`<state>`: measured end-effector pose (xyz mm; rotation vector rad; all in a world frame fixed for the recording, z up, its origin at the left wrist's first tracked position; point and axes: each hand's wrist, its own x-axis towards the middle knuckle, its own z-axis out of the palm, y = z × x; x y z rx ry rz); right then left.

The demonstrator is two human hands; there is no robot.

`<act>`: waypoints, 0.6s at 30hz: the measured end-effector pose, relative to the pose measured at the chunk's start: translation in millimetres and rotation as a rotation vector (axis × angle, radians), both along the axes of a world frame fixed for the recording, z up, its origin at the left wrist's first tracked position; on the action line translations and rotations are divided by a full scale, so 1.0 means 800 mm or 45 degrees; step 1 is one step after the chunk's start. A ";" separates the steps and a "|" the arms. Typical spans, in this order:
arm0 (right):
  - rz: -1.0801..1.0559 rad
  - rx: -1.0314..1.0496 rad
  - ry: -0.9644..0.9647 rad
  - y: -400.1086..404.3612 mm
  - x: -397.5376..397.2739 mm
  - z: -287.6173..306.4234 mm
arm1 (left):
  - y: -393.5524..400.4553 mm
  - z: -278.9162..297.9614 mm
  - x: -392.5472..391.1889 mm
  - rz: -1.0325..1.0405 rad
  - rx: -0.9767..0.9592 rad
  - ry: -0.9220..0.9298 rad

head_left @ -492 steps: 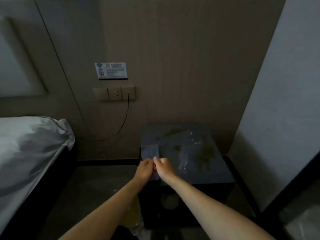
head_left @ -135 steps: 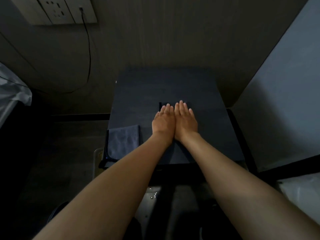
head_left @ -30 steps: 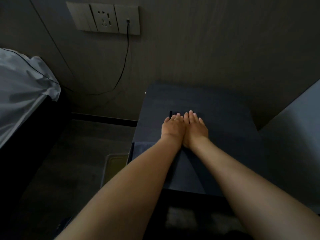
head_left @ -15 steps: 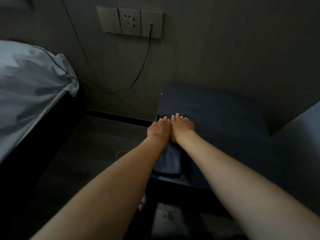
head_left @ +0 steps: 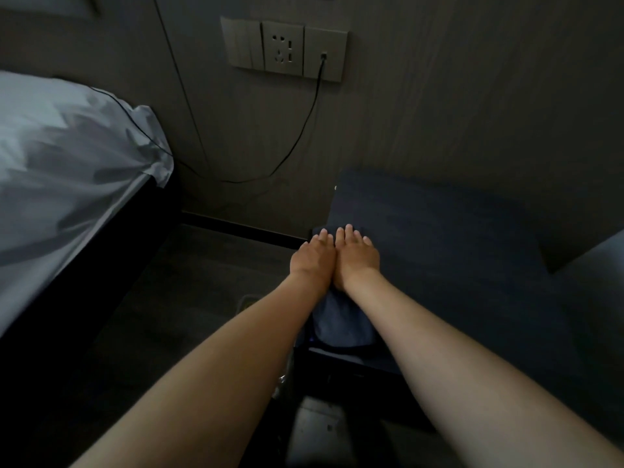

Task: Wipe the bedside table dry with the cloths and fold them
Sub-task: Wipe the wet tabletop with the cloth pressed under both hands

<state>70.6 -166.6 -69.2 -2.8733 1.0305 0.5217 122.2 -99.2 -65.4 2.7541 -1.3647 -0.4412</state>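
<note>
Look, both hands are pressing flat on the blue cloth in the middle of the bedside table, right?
Not quite. In the head view the left hand and right hand do press flat, side by side, on the blue cloth, but the cloth lies at the left front corner of the bedside table, not in the middle.

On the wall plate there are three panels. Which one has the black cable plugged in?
The right panel of the wall plate: the black cable enters its small port. The middle panel shows empty socket holes; the left panel has none.
</note>
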 end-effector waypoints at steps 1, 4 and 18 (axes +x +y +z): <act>-0.002 -0.002 -0.002 -0.007 0.005 -0.001 | -0.008 -0.001 0.004 -0.005 0.000 -0.006; -0.004 0.008 -0.009 -0.032 0.022 -0.001 | -0.036 -0.003 0.022 0.010 -0.002 -0.006; 0.048 0.002 -0.137 -0.166 0.114 -0.014 | -0.164 -0.002 0.122 0.037 -0.131 -0.073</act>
